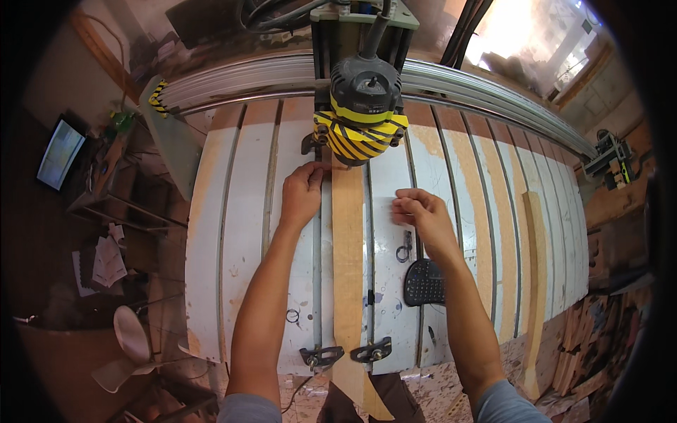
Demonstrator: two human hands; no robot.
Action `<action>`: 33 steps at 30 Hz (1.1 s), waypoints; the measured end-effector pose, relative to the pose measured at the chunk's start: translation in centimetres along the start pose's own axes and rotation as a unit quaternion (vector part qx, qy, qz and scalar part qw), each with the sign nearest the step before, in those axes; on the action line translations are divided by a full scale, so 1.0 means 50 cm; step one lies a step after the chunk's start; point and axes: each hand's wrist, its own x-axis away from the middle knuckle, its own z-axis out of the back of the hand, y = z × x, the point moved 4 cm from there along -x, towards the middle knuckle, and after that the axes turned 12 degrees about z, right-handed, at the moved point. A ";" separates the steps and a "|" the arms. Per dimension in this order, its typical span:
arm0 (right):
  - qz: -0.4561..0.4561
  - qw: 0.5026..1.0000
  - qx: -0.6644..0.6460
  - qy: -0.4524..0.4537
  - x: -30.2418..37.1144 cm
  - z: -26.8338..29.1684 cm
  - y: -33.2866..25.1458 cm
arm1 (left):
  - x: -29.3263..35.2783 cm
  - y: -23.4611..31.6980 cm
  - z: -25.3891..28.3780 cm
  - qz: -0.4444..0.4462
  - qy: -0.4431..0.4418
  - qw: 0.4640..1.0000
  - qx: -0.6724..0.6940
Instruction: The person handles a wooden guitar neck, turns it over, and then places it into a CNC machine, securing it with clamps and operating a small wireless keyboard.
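A long, narrow wooden board (pixel 348 233) lies lengthwise on the slotted white machine bed (pixel 247 211), its near end reaching past the front edge. Above the far part of the board hangs a black router spindle (pixel 365 92) with a yellow-and-black striped cover. My left hand (pixel 303 194) is at the board's left edge just below the spindle, fingers pinched; what they grip is hidden. To the right of the board, my right hand (pixel 427 215) is above the bed with thumb and fingers drawn together, the fingertips partly blurred. Two black clamps (pixel 321 357) flank the board's near end.
A small black keyboard (pixel 424 282) rests beside my right forearm, with a dark pen-like object (pixel 432 335) nearer me. Another wooden strip (pixel 534 275) lies to the right. The metal gantry rail (pixel 247 81) crosses behind. A lit monitor (pixel 61 153) stands at left.
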 end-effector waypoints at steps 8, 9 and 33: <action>0.019 0.999 -0.009 0.026 -0.052 -0.053 0.037 | 0.002 0.003 0.005 0.032 0.048 0.998 0.034; 0.030 0.998 -0.019 0.045 -0.060 -0.054 0.046 | 0.002 -0.002 -0.001 0.031 0.014 0.999 0.008; 0.123 0.971 0.160 0.127 -0.129 -0.108 0.064 | -0.078 -0.023 0.006 0.082 0.304 0.813 0.490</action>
